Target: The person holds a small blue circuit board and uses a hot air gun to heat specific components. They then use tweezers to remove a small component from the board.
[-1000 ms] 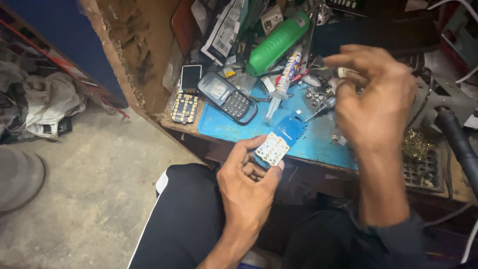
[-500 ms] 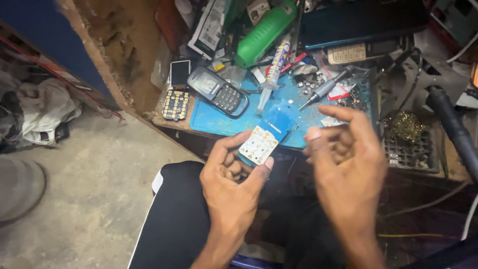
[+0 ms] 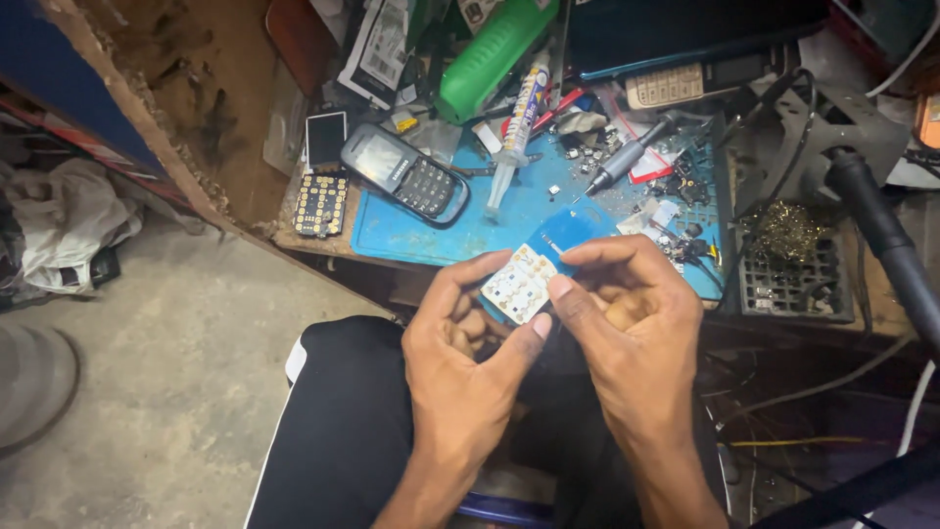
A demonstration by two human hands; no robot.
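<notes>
My left hand [image 3: 460, 362] pinches a small white keypad board [image 3: 517, 284] with yellow contact dots, holding it over my lap just in front of the bench edge. My right hand [image 3: 627, 333] is curled beside it. Its thumb rests on the board's right edge, and a thin metal tool [image 3: 552, 243] pokes out from its fingertips above the board. Behind both hands lies a blue work mat [image 3: 441, 230].
On the mat lie a dark keypad phone [image 3: 403, 174], a syringe tube [image 3: 516, 132], a screwdriver [image 3: 627, 157] and several small parts. A bare keypad circuit [image 3: 320, 204] sits at the bench's left edge. A green bottle [image 3: 494, 54] lies behind; a brass wool holder [image 3: 788, 245] stands right.
My right hand came back from the bench's right side to the keypad board and now touches it. My left hand has lifted the board slightly toward the bench.
</notes>
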